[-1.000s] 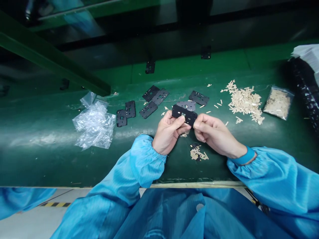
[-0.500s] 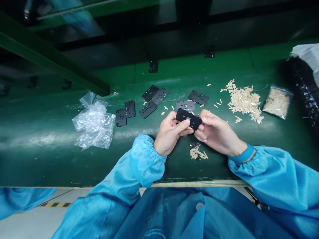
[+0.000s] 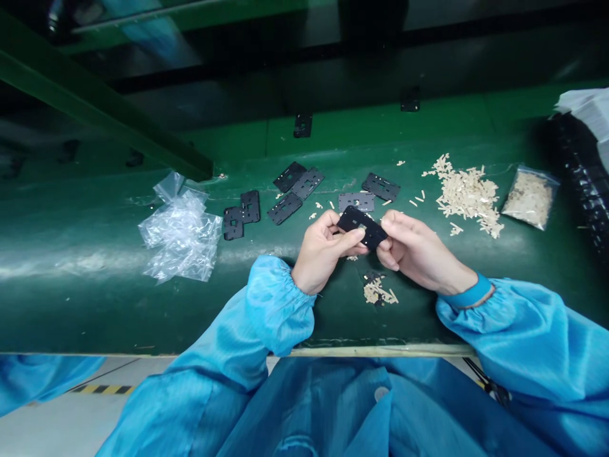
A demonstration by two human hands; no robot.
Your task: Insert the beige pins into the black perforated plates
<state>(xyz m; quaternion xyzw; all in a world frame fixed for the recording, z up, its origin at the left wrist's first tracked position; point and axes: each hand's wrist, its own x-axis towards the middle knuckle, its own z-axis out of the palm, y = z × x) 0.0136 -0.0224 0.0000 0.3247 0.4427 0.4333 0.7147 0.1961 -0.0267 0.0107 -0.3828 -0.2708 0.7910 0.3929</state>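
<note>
Both hands hold a small black perforated plate (image 3: 361,227) by its short ends, above a green conveyor belt (image 3: 95,304). My left hand (image 3: 323,251) pinches one end between thumb and fingers, and my right hand (image 3: 413,249) grips the other. Just beyond the hands, a grey plate (image 3: 356,202) lies flat, with several more black plates (image 3: 288,206) scattered to its left. A small heap of cream slivers (image 3: 378,292) with dark bits lies below my hands. A larger cream heap (image 3: 469,197) spreads to the right.
A clear bag of cream pieces (image 3: 530,198) lies at the right, beside a black ribbed hose (image 3: 580,168). Crumpled clear plastic (image 3: 181,238) sits at the left. A cream belt edge (image 3: 380,350) runs along the near side, and another person's blue sleeve (image 3: 38,381) shows at lower left.
The black plate has shifted slightly right and rotated a little in my fingers. My right hand has moved a little to the right.
</note>
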